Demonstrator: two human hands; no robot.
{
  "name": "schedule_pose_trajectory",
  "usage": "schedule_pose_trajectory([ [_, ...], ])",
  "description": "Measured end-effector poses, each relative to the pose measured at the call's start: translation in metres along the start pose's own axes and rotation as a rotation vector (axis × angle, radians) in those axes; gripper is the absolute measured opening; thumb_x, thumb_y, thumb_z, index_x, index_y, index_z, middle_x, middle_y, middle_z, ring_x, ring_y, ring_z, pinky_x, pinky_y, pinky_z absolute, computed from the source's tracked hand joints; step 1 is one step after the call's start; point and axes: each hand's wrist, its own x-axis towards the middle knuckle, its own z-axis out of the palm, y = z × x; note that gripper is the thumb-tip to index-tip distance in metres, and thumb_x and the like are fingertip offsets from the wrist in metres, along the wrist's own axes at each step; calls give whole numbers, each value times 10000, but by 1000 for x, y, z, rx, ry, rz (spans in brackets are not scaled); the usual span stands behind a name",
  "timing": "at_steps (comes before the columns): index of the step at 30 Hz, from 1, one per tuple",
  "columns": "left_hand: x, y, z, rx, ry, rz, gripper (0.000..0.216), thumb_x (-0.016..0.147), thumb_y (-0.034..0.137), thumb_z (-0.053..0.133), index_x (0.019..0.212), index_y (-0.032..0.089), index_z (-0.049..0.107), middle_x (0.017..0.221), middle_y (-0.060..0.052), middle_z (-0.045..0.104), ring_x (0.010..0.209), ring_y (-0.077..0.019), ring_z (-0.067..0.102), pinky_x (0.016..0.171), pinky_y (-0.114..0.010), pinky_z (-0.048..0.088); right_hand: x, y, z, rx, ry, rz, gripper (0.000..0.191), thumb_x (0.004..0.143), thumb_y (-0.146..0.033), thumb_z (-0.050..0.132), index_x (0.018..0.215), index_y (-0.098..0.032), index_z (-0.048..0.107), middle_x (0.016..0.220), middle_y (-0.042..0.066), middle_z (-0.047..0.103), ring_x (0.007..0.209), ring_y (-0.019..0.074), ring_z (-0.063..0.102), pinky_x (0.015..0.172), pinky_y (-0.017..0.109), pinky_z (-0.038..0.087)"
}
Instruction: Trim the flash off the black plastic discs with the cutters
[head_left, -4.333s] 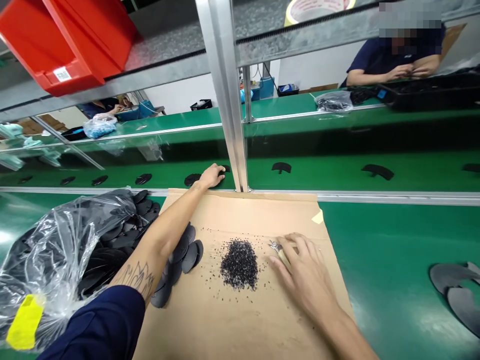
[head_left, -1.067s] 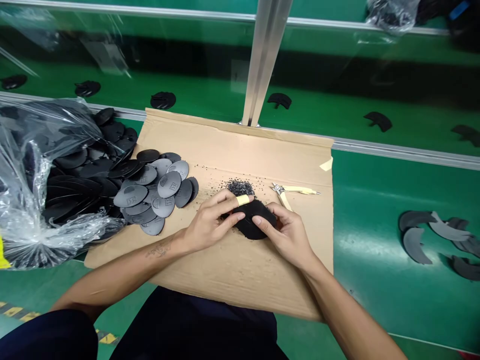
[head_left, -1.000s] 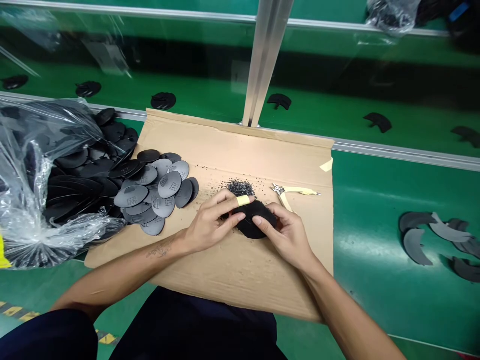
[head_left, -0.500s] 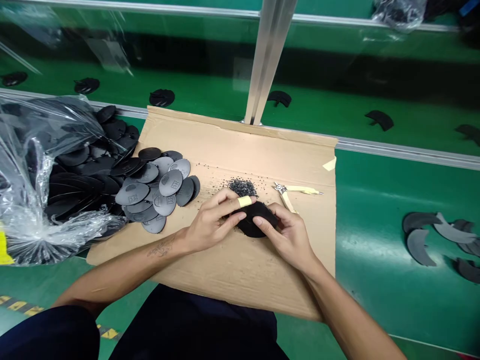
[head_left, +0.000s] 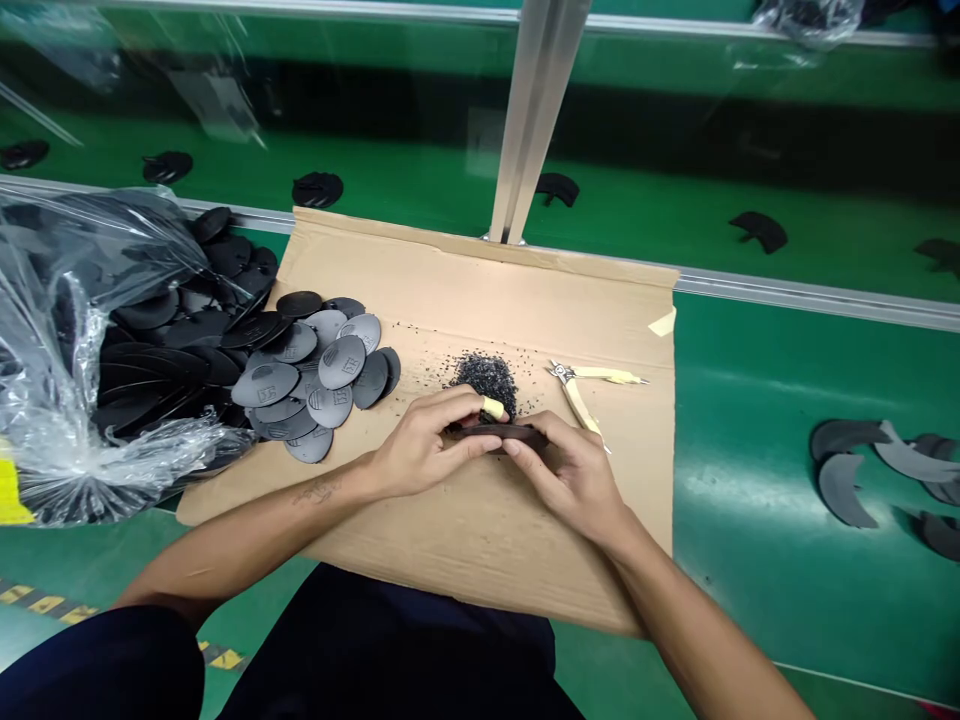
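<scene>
Both hands grip one black plastic disc point(head_left: 501, 432) over the cardboard, and it is seen nearly edge-on. My left hand point(head_left: 431, 440), with yellow tape around a fingertip, pinches its left end between thumb and fingers. At the right end, my right hand point(head_left: 574, 470) closes its thumb and fingers on the rim. Just behind the disc lies a pile of small black scraps point(head_left: 487, 380). Yellow-handled side cutters point(head_left: 577, 385) rest with handles spread, right of the pile. Left of my hands, several grey-black oval discs point(head_left: 341, 362) overlap in a heap.
A cardboard sheet point(head_left: 480, 560) covers the middle of the green table point(head_left: 742, 390). On the left, a clear plastic bag point(head_left: 67, 380) spills more discs. Curved black pieces point(head_left: 847, 490) lie at right. A metal post point(head_left: 534, 120) rises behind the cardboard, before a conveyor-like green surface carrying spaced black parts point(head_left: 318, 189).
The disc has been tilted from showing its broad face to nearly edge-on, still held by both hands. More of the scrap pile now shows behind it.
</scene>
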Motion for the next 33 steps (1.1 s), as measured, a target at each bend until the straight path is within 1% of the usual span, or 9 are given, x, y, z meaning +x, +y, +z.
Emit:
schedule_pose_trajectory([
  [3, 2, 1, -1, 24, 10, 102, 254, 951, 325, 681, 1127, 142, 693, 935, -74, 673, 838, -153, 634, 689, -255, 529, 0, 2, -2, -49, -22, -91, 68, 985, -230, 608, 998, -186, 658, 819, 22, 721, 659, 131, 646, 613, 238, 490],
  [7, 6, 3, -5, -13, 6, 239, 271, 967, 290, 657, 1200, 152, 674, 977, -84, 668, 882, -152, 650, 725, -259, 566, -2, 5, -1, -40, -30, -200, 82, 985, -149, 568, 999, -186, 640, 849, 42, 716, 674, 138, 652, 612, 247, 505],
  [11, 9, 6, -9, 3, -30, 300, 268, 993, 216, 601, 1245, 141, 650, 992, -101, 674, 894, -151, 664, 739, -261, 583, -4, 5, 2, -15, -47, -216, 85, 971, -116, 566, 963, -187, 612, 797, 32, 668, 650, 139, 621, 582, 250, 486],
  [14, 9, 7, -11, 8, -42, 335, 261, 990, 225, 608, 1232, 138, 649, 1002, -108, 684, 901, -153, 677, 736, -260, 594, -4, 3, 3, -16, -58, -219, 114, 960, -86, 564, 965, -195, 597, 802, 29, 660, 653, 135, 617, 583, 247, 486],
  [18, 8, 7, -10, 25, 1, 358, 182, 935, 162, 678, 1112, 121, 677, 968, -101, 707, 862, -136, 684, 722, -234, 594, -3, 3, 3, -16, -80, -250, 163, 963, -56, 530, 995, -206, 586, 851, 44, 688, 700, 137, 649, 603, 242, 510],
  [20, 7, 7, -9, 35, 16, 353, 156, 932, 154, 677, 1082, 114, 682, 957, -105, 714, 852, -135, 688, 718, -231, 595, -3, 3, 2, -26, -92, -254, 155, 969, -66, 526, 1002, -207, 581, 860, 46, 695, 699, 137, 651, 599, 242, 514],
  [24, 7, 6, -8, 25, 8, 351, 166, 966, 170, 629, 1119, 134, 683, 975, -110, 723, 870, -142, 699, 722, -244, 604, -2, 5, 1, -52, -90, -262, 127, 964, -74, 546, 968, -199, 572, 821, 35, 682, 625, 120, 602, 561, 235, 482],
  [29, 4, 6, -7, 41, 53, 342, 163, 917, 174, 707, 1075, 136, 693, 952, -96, 734, 838, -137, 705, 713, -234, 605, -2, 4, 1, -26, -101, -255, 150, 963, -72, 528, 1004, -202, 590, 882, 44, 717, 659, 126, 642, 614, 234, 516],
  [33, 4, 5, -7, 45, 34, 362, 168, 943, 181, 674, 1099, 121, 688, 981, -115, 733, 879, -144, 709, 737, -240, 610, -3, 5, 0, -28, -108, -241, 132, 961, -85, 535, 968, -208, 583, 852, 39, 703, 644, 134, 631, 603, 248, 509],
])
